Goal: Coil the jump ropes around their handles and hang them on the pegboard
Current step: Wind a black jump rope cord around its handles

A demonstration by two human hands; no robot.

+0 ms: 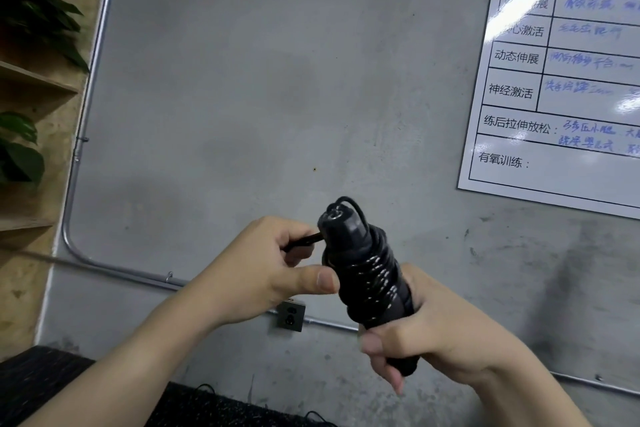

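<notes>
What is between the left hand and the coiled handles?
In the head view, a short black rope end spans from the left hand to the coiled handles; the right hand holds them.

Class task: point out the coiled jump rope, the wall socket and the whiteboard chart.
coiled jump rope (375, 270): head view, on the wound cord.
wall socket (292, 316): head view, on its faceplate.
whiteboard chart (554, 166): head view, on its blank lower row.

Two hands in view: one left hand (273, 263), one right hand (412, 333). One black jump rope bundle (367, 267), cord wound round its handles; the number of handles inside the coil cannot be told. One whiteboard (568, 87) on the wall. One wall socket (290, 316). One metal conduit (100, 87) running along the wall. Three wooden shelves (34, 80) visible at left. Two clusters of green leaves (31, 10)
</notes>
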